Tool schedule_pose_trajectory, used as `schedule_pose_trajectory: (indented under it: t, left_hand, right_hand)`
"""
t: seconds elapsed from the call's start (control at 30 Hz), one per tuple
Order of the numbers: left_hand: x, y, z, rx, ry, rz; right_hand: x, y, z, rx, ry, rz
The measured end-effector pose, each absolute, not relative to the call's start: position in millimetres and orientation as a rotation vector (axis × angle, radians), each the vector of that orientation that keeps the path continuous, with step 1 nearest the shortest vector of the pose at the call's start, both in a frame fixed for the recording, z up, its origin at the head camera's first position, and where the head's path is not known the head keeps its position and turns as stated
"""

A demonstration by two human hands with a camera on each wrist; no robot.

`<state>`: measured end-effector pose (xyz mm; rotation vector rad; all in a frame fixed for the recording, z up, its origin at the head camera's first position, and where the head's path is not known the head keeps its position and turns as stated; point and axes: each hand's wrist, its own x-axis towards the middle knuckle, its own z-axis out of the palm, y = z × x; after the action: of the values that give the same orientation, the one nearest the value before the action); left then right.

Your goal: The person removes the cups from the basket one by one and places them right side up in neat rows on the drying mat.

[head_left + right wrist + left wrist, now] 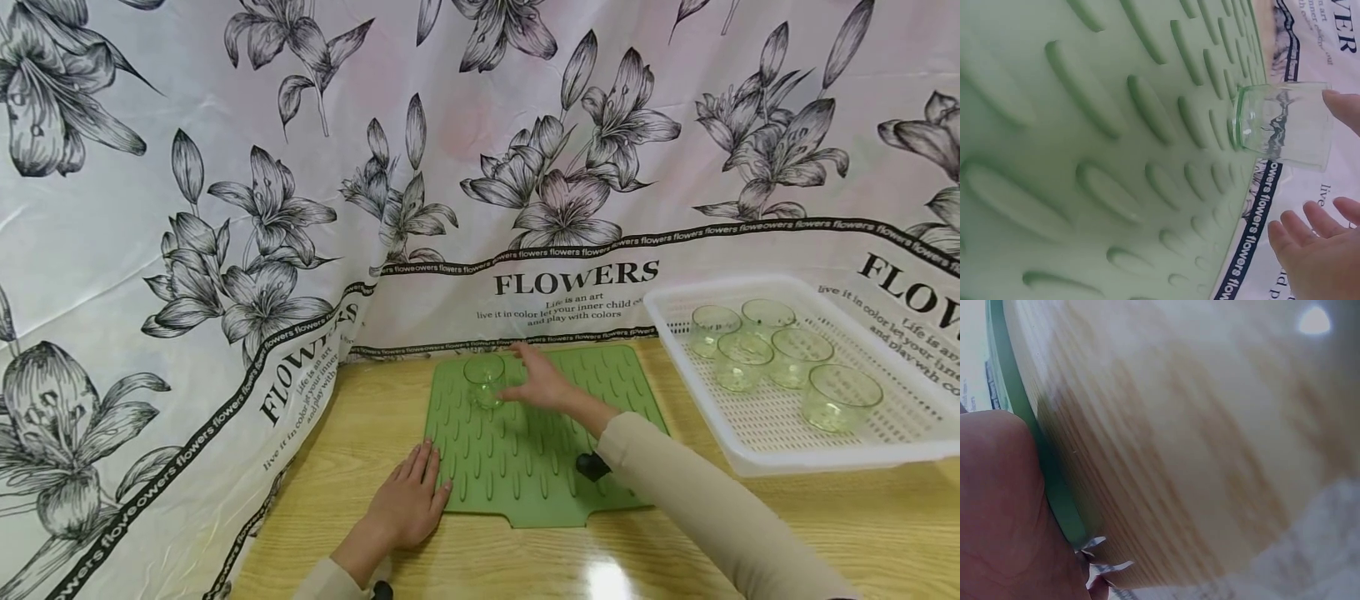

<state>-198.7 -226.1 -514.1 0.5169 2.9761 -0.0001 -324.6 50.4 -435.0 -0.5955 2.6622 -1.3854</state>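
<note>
A clear green-tinted glass (484, 382) stands upright on the green ridged mat (600, 467), toward its far left corner. My right hand (542, 380) is just right of that glass, thumb and fingers spread apart. In the right wrist view the thumb (1342, 107) overlaps the rim of the glass (1291, 125); whether they touch I cannot tell. The other fingers (1300, 234) stand away from the glass. My left hand (412, 497) rests with its fingers extended at the mat's near left edge. In the left wrist view only part of that hand (1000, 500) shows.
A white perforated basket (750, 454) stands on the right, holding several similar glasses (842, 400). Behind and to the left hangs a white cloth (420, 308) with flower prints. Light wood tabletop (337, 450) surrounds the mat.
</note>
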Motion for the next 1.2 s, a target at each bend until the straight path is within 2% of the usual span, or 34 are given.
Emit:
schedule_pose_trajectory:
  t: [0.77, 1.2]
  left_hand:
    - [-201, -227, -517, 0.529, 2.964, 0.002]
    - [-200, -227, -512, 0.515, 2.971, 0.046]
  right_hand:
    - [-294, 90, -421, -0.745, 2.839, -1.070]
    - [-266, 108, -404, -0.899, 2.963, -0.861]
